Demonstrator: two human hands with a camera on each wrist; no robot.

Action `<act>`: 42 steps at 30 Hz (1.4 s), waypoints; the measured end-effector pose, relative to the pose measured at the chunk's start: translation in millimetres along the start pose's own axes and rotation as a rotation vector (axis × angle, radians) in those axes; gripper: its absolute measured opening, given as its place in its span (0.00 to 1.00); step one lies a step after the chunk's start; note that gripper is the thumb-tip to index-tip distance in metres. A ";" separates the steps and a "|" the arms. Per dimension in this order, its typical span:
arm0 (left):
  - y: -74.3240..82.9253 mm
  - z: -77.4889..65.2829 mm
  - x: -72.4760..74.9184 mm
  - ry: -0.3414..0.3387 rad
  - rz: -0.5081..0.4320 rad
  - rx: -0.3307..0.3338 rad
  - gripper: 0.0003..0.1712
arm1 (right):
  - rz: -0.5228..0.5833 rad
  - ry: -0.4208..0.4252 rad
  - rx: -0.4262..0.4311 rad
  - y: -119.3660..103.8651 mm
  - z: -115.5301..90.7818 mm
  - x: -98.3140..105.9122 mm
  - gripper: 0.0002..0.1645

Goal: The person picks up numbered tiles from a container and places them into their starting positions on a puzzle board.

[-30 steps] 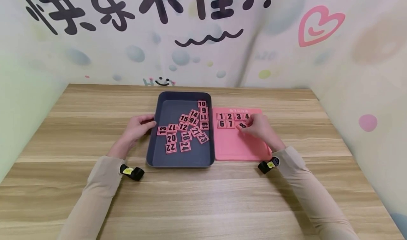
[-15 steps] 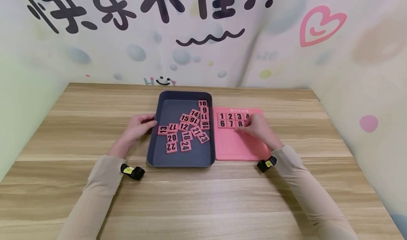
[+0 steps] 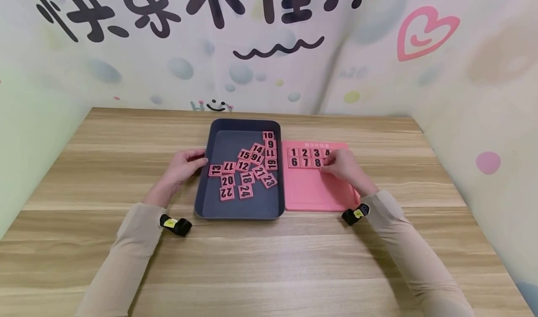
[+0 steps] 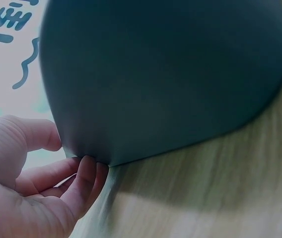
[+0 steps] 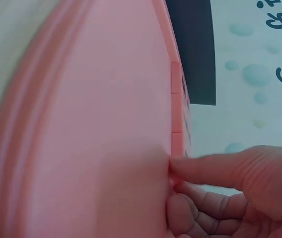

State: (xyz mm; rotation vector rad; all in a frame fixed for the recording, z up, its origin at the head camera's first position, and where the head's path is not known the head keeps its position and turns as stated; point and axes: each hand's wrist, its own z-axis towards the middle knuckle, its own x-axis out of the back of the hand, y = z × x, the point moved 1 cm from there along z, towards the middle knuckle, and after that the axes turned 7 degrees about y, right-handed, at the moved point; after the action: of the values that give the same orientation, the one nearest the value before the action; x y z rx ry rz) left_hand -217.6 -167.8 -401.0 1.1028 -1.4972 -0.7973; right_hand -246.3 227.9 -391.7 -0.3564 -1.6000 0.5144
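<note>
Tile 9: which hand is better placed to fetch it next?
Right, likely: tile 9 lies along the side of the tray next to the board, where the right hand is. The left hand touches the tray's opposite side.

The tray (image 3: 256, 209) lies on the table (image 3: 269, 265), the number puzzle board (image 3: 308, 193) just to its right, the left hand (image 3: 178, 170) touching its left side. In the tray, tile 10 (image 3: 268, 135), tile 9 (image 3: 270, 144), tile 11 (image 3: 271, 153) and tile 19 (image 3: 271, 164) line the right side from back to front; tile 13 (image 3: 215, 170) is nearest the left side, and tile 22 (image 3: 227, 193) and tile 24 (image 3: 245, 191) lie foremost. On the board, tile 1 (image 3: 293, 152), tile 2 (image 3: 304, 152), tile 3 (image 3: 316, 152) and tile 4 (image 3: 327, 152) run left to right at the back, with tile 6 (image 3: 293, 163), tile 7 (image 3: 305, 163) and tile 8 (image 3: 317, 163) directly before the first three. The right hand (image 3: 342, 165) is over the board, just right of tile 8. A wall (image 3: 151, 83) stands behind.
</note>
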 end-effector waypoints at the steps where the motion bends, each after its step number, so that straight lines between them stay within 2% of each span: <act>1: 0.0 0.1 -0.1 0.000 0.002 0.000 0.26 | -0.002 -0.004 0.000 -0.7 0.2 1.1 0.11; 8: -0.1 -0.1 -0.1 0.001 0.001 -0.012 0.26 | -0.023 0.035 0.016 -19.0 4.7 12.5 0.12; 12: -0.5 -0.1 0.1 0.001 -0.001 -0.018 0.26 | 0.017 0.051 0.026 -37.0 10.1 12.6 0.14; 17: -1.6 1.1 -0.7 0.000 -0.004 -0.024 0.26 | 0.112 0.068 0.032 -61.6 18.1 5.0 0.18; 21: -2.5 1.6 -1.2 0.001 -0.008 -0.023 0.26 | 0.175 0.077 0.080 -78.4 25.5 -3.7 0.20; 29: -2.9 1.4 -1.3 0.002 -0.010 -0.023 0.26 | 0.252 0.039 0.098 -102.3 39.8 -21.7 0.17; 33: -1.5 0.2 -0.9 0.001 -0.014 -0.020 0.26 | 0.218 0.009 0.109 -112.2 45.6 -30.5 0.15; 39: 0.1 -0.3 -1.0 0.000 -0.020 -0.020 0.26 | 0.100 -0.056 0.106 -130.0 49.5 -38.4 0.17; 42: 0.5 -0.6 -1.2 0.004 -0.023 -0.021 0.26 | 0.075 -0.099 0.087 -136.0 52.4 -42.8 0.12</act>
State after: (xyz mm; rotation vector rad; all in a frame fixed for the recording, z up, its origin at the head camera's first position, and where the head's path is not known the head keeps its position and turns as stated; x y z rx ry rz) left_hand -217.0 -166.5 -400.9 1.1072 -1.4723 -0.8250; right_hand -284.0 84.4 -359.0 -0.3307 -1.6583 0.6663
